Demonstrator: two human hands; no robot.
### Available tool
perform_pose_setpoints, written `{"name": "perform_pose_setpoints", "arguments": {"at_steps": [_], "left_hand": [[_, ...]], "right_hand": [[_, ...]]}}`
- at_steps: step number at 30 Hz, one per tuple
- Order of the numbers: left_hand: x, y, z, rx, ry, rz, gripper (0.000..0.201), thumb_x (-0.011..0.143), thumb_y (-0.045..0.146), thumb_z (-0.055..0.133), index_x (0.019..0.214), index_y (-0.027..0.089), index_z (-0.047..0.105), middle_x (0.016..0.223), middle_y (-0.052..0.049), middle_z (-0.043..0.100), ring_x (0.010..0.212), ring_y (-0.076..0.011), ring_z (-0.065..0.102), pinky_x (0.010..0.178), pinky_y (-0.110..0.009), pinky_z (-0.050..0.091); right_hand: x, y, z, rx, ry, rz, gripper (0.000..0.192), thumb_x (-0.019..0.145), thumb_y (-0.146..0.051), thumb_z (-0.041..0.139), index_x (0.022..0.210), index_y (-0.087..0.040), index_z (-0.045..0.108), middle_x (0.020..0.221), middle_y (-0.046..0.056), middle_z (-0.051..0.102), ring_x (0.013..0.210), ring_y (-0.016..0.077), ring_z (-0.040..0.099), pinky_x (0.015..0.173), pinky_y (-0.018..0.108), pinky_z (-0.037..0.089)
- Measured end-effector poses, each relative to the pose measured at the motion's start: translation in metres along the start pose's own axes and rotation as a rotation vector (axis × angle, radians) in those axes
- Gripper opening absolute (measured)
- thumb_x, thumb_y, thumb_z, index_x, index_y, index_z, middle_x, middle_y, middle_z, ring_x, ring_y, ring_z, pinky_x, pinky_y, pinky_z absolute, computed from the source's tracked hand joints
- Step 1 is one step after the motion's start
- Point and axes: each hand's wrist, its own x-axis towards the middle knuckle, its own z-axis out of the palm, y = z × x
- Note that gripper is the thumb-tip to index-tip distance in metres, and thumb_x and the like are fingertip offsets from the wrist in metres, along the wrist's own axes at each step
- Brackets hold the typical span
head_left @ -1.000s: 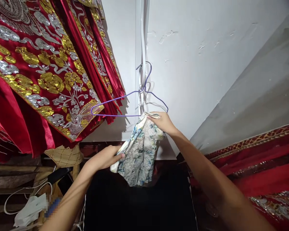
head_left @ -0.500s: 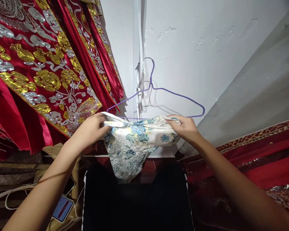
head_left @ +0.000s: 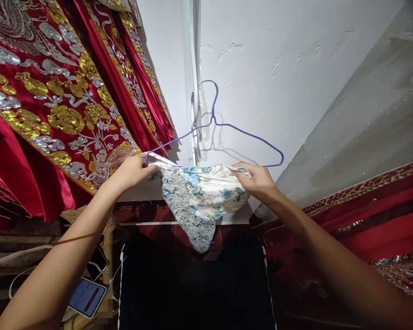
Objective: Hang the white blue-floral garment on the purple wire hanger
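Floral cloth (head_left: 201, 195) stretched level, left-right, under purple hanger (head_left: 227, 130), both hands' fingers pinching its ends

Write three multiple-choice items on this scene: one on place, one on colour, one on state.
1. Where is the hanger?
A. on the floor
B. on the wall, above the floral cloth
C. in a drawer

2. What colour is the hanger?
A. purple
B. green
C. black

3. How is the cloth held?
A. crumpled in one fist
B. lying loose
C. stretched between the left hand and the right hand

B: it hangs against the white wall.
A: its wire is purple.
C: each hand grips one end.
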Motion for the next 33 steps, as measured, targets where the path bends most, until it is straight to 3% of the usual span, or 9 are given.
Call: {"name": "perform_pose_setpoints", "arguments": {"at_steps": [2, 8, 13, 16, 19, 23, 26, 29, 33], "left_hand": [[-0.008, 0.005, -0.006, 0.055, 0.078, 0.014, 0.037, 0.088, 0.048, 0.050, 0.068, 0.019, 0.062, 0.094, -0.011, 0.073, 0.075, -0.0243, 0.063, 0.068, -0.033, 0.042], [-0.024, 0.010, -0.023, 0.184, 0.115, -0.064, 0.048, 0.086, 0.056, 0.055, 0.053, 0.022, 0.047, 0.054, -0.005, 0.056, 0.053, -0.0210, 0.050, 0.056, -0.034, 0.032], [-0.005, 0.020, -0.028, -0.020, 0.290, 0.253, 0.039, 0.089, 0.044, 0.058, 0.061, 0.019, 0.049, 0.101, -0.009, 0.071, 0.079, -0.0208, 0.063, 0.068, -0.032, 0.043], [0.013, 0.027, -0.017, -0.185, 0.323, 0.369, 0.024, 0.093, 0.040, 0.057, 0.086, 0.017, 0.062, 0.103, -0.008, 0.072, 0.082, -0.0192, 0.065, 0.071, -0.030, 0.046], [0.025, 0.027, -0.003, -0.275, 0.364, 0.416, 0.026, 0.096, 0.035, 0.054, 0.114, 0.018, 0.065, 0.093, -0.004, 0.075, 0.076, -0.0163, 0.067, 0.069, -0.027, 0.047], [0.032, 0.022, 0.001, -0.232, 0.415, 0.468, 0.023, 0.097, 0.032, 0.054, 0.103, 0.018, 0.071, 0.085, -0.003, 0.074, 0.071, -0.0155, 0.066, 0.067, -0.026, 0.046], [0.034, 0.022, -0.004, -0.161, 0.397, 0.498, 0.021, 0.097, 0.031, 0.052, 0.096, 0.018, 0.069, 0.083, -0.003, 0.070, 0.072, -0.0172, 0.063, 0.069, -0.029, 0.046], [0.036, 0.021, -0.007, -0.092, 0.383, 0.523, 0.021, 0.098, 0.029, 0.047, 0.094, 0.019, 0.065, 0.088, -0.006, 0.064, 0.080, -0.0197, 0.061, 0.074, -0.032, 0.047], [0.040, 0.013, -0.001, -0.192, 0.550, 0.448, 0.021, 0.097, 0.032, 0.048, 0.091, 0.019, 0.063, 0.112, -0.011, 0.058, 0.106, -0.0243, 0.058, 0.091, -0.039, 0.048]], "right_hand": [[0.001, -0.003, 0.001, -0.002, -0.017, -0.001, 0.023, 0.089, -0.035, 0.058, 0.096, -0.022, 0.076, 0.099, 0.003, 0.078, 0.095, 0.0253, 0.070, 0.074, 0.029, 0.047], [-0.001, -0.014, 0.001, -0.072, -0.069, 0.036, 0.023, 0.089, -0.035, 0.057, 0.093, -0.022, 0.076, 0.090, 0.002, 0.077, 0.089, 0.0246, 0.069, 0.071, 0.029, 0.046], [-0.003, -0.031, 0.003, -0.034, -0.213, 0.062, 0.022, 0.089, -0.036, 0.058, 0.088, -0.022, 0.075, 0.095, 0.002, 0.077, 0.092, 0.0242, 0.069, 0.073, 0.029, 0.048], [-0.013, -0.038, 0.002, -0.031, -0.228, 0.061, 0.023, 0.088, -0.040, 0.061, 0.096, -0.024, 0.076, 0.102, 0.003, 0.077, 0.094, 0.0246, 0.069, 0.076, 0.031, 0.049], [-0.027, -0.039, -0.012, -0.027, -0.161, 0.058, 0.047, 0.081, -0.044, 0.071, 0.125, -0.027, 0.068, 0.097, 0.004, 0.075, 0.084, 0.0236, 0.069, 0.070, 0.030, 0.050], [-0.035, -0.036, -0.044, -0.078, 0.164, 0.089, 0.098, 0.073, -0.037, 0.079, 0.158, -0.027, 0.031, 0.071, -0.002, 0.068, 0.065, 0.0209, 0.064, 0.061, 0.029, 0.048], [-0.022, -0.033, -0.070, -0.160, 0.277, 0.116, 0.090, 0.073, -0.036, 0.078, 0.154, -0.022, 0.043, 0.079, 0.004, 0.072, 0.069, 0.0229, 0.065, 0.062, 0.032, 0.049], [-0.002, -0.026, -0.091, -0.070, 0.072, 0.236, 0.053, 0.071, -0.042, 0.077, 0.118, -0.016, 0.075, 0.082, 0.009, 0.075, 0.069, 0.0260, 0.068, 0.059, 0.034, 0.050], [0.009, -0.023, -0.098, 0.360, -0.310, 0.301, 0.052, 0.065, -0.056, 0.081, 0.099, -0.017, 0.078, 0.088, 0.013, 0.077, 0.079, 0.0333, 0.073, 0.069, 0.044, 0.059]]}}
